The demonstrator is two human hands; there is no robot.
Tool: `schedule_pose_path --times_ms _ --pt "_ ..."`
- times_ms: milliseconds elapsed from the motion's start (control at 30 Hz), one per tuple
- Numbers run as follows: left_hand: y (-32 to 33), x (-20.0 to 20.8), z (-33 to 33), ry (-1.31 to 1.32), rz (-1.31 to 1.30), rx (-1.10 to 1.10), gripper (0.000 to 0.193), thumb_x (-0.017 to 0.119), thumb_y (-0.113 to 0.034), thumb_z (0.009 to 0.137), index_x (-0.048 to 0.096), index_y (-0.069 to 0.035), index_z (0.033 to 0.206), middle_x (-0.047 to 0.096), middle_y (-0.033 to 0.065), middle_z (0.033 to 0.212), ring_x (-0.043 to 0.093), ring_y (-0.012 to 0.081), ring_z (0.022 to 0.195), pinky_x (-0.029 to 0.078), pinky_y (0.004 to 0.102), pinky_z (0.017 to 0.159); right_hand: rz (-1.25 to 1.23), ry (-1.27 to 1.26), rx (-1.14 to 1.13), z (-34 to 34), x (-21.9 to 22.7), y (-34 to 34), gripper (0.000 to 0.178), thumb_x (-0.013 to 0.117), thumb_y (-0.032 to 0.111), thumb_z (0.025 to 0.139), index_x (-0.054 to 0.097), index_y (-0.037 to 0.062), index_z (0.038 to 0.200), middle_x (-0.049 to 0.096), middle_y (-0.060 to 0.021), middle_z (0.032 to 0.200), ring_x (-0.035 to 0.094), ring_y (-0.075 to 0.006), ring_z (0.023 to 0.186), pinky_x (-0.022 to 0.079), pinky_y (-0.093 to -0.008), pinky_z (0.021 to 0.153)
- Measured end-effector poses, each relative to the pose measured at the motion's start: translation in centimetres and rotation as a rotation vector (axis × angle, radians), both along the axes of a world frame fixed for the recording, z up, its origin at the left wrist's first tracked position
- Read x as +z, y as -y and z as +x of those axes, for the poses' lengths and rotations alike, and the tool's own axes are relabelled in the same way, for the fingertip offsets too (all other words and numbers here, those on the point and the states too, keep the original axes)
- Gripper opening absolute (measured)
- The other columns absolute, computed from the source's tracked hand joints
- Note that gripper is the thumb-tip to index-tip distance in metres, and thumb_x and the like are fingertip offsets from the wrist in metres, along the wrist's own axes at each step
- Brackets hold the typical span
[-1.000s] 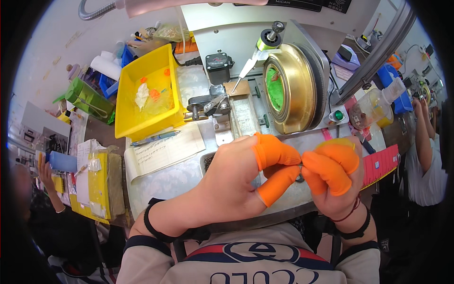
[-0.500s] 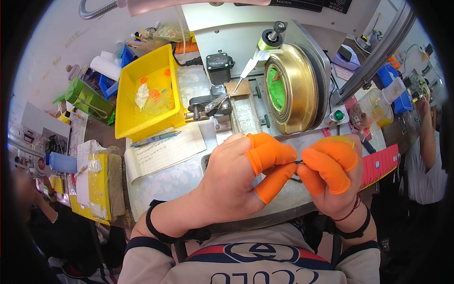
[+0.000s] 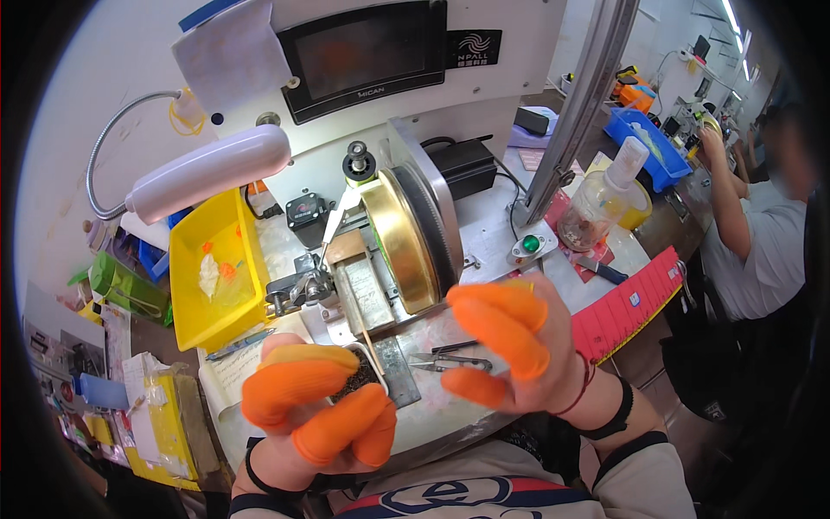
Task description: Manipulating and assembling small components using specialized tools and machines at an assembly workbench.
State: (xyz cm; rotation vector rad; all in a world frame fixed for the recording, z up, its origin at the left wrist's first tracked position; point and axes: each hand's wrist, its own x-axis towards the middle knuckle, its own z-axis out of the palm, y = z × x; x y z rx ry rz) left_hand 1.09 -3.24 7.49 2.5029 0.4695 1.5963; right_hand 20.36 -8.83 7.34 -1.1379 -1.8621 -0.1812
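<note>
Left hand (image 3: 316,406), orange-capped fingers curled, grip empty as far as I can tell, hovers over the small dark tray (image 3: 359,381) on the tabletop; right hand (image 3: 510,350) half-open, empty, above the tweezers (image 3: 450,357): best lower slowly, fingertips steady

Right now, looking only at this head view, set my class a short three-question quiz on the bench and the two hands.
1. True or false: both hands wear orange finger cots.
2. Multiple choice: the yellow tray lies (A) to the left of the brass-coloured wheel, (B) to its right, (C) on top of it.
3. Fill in: on the bench between the left hand and the right hand lies a small pair of ____.

Key
1. True.
2. A.
3. Snips; neither hand touches them. Whether the fingers pinch anything cannot be made out.
</note>
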Motion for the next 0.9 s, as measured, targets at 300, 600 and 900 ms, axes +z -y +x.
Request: schedule_pose_path --times_ms 300,600,900 --pt "-1.5 -2.3 3.2 0.079 0.082 -0.028 0.025 0.064 -0.007 0.055 0.058 -0.012 0.079 0.048 0.0088 0.089 0.047 0.0206 0.075 0.032 0.035 0.062 -0.332 0.216 -0.496 12.2 -3.8 1.0 0.048 0.059 0.022 0.075 0.043 0.0014 0.115 0.048 -0.0178 0.111 0.051 -0.0316 0.096 0.042 -0.037 0.082" --pt "-2.7 -0.9 1.2 0.31 -0.254 -0.081 0.012 0.059 0.002 0.072 0.057 -0.001 0.083 0.049 0.0109 0.093 0.049 0.0206 0.083 0.039 0.0286 0.072 -0.357 -0.434 0.256 9.3 13.5 6.6 0.043 0.061 0.007 0.077 0.044 -0.0016 0.116 0.058 -0.0109 0.098 0.056 -0.0117 0.08 0.046 -0.024 0.068" --pt "-3.8 -0.5 -1.2 0.706 -0.68 -0.145 0.016 0.062 -0.003 0.069 0.054 -0.007 0.082 0.046 0.0057 0.089 0.045 0.0152 0.078 0.036 0.0279 0.069 0.576 -0.472 -0.201 11.2 31.6 -6.1 0.034 0.057 0.02 0.082 0.047 0.0092 0.113 0.053 -0.0002 0.098 0.049 -0.0065 0.088 0.04 -0.021 0.069"
